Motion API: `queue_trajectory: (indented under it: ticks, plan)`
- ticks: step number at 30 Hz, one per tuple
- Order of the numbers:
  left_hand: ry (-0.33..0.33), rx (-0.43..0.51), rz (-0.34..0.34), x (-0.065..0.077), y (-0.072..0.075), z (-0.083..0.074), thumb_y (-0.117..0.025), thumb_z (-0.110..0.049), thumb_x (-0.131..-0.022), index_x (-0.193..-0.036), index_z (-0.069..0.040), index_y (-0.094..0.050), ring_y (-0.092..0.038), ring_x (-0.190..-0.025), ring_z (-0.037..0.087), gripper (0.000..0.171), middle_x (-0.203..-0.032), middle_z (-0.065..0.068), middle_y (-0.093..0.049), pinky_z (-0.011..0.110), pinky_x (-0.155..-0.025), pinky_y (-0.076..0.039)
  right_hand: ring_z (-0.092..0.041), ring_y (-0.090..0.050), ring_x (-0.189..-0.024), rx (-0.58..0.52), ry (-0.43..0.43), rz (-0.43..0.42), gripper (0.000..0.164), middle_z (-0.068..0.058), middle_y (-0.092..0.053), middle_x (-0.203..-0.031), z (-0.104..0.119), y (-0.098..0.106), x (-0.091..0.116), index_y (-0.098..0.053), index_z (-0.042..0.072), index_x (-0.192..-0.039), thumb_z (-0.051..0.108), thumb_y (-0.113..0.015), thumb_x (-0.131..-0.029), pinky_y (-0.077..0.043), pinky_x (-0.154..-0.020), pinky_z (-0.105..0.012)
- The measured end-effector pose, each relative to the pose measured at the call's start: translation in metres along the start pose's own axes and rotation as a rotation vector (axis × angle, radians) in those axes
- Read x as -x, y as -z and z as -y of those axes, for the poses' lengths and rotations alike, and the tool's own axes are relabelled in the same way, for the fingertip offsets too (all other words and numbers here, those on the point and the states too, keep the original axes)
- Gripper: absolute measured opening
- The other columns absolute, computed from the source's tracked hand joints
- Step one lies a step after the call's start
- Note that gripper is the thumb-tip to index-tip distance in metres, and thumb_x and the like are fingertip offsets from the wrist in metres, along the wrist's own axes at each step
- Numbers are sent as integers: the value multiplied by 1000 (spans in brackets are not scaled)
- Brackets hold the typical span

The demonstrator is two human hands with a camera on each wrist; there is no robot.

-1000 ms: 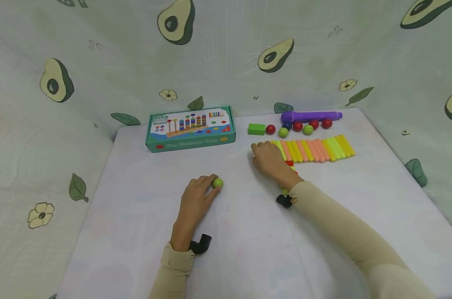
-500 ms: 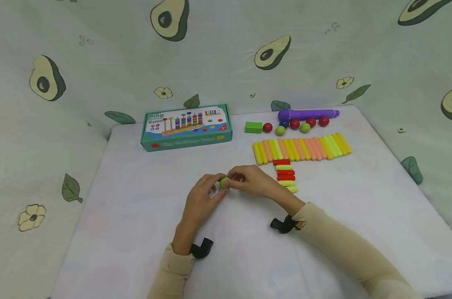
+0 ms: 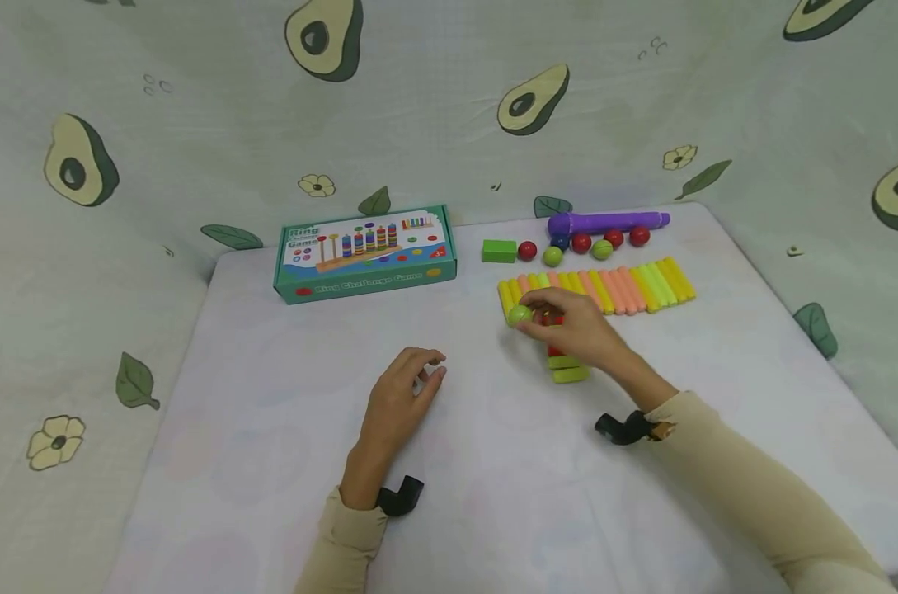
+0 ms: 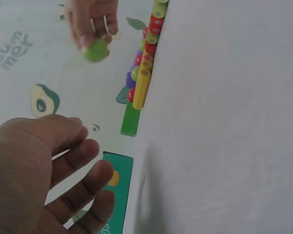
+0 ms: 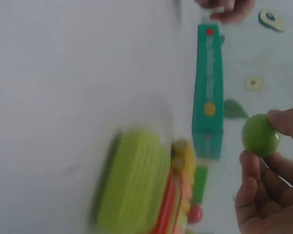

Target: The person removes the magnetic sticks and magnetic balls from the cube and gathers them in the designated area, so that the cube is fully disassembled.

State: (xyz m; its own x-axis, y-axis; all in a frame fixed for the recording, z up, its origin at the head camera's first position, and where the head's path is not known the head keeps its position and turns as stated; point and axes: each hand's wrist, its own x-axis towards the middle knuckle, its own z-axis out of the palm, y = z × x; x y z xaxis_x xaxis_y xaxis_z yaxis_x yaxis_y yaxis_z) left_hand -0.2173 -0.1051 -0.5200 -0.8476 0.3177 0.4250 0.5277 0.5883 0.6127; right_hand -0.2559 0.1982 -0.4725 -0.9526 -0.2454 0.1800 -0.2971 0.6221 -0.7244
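Observation:
My right hand (image 3: 578, 330) pinches a green ball (image 3: 519, 315) between thumb and fingers, held above the table just in front of the left end of a row of coloured sticks (image 3: 630, 290). The right wrist view shows the same ball (image 5: 260, 135) at the fingertips. Below that hand lies a short column of red and yellow-green sticks (image 3: 570, 375), partly hidden by it. My left hand (image 3: 398, 396) rests over the middle of the table, its fingers loosely bent with a gap to the thumb. Nothing is between those fingers in the left wrist view.
A green Ring Challenge Game box (image 3: 367, 285) lies at the back left. Along the back right are a green block (image 3: 499, 251), several red and green balls, a dark blue ball and a purple microphone-shaped toy (image 3: 612, 223). A patterned cloth (image 3: 434, 107) hangs behind.
My right hand came from the stick row to the left hand, took the green ball from it, and carried it right and back towards the row. The left hand stayed in place.

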Motion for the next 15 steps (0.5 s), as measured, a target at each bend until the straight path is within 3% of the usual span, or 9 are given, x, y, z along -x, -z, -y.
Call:
queue_trajectory:
  ticks: [4, 8, 15]
  plan:
    - [-3, -43, 6, -1, -1, 3, -72, -13, -94, -104, -16, -72, -59, -81, 10, 10, -96, -8, -65, 25, -69, -51, -24, -57, -93, 150, -124, -66, 43, -7, -65, -103, -33, 52, -7, -65, 10, -126, 36, -73, -92, -50, -79, -40]
    - [9, -56, 12, -1, -2, 7, -72, -11, -93, -102, -16, -73, -57, -80, 7, 10, -92, -9, -65, 25, -68, -50, -33, -54, -99, 235, -230, -110, 48, -16, -62, -110, -64, 96, -17, -61, 5, -129, 37, -69, -95, -48, -82, -47]
    - [70, -52, 13, 2, -6, 11, -72, -11, -93, -101, -19, -73, -57, -79, 7, 11, -91, -12, -63, 25, -67, -50, -40, -51, -112, 294, -368, -145, 53, -23, -58, -121, -116, 141, -35, -55, 1, -135, 38, -63, -98, -45, -90, -56]
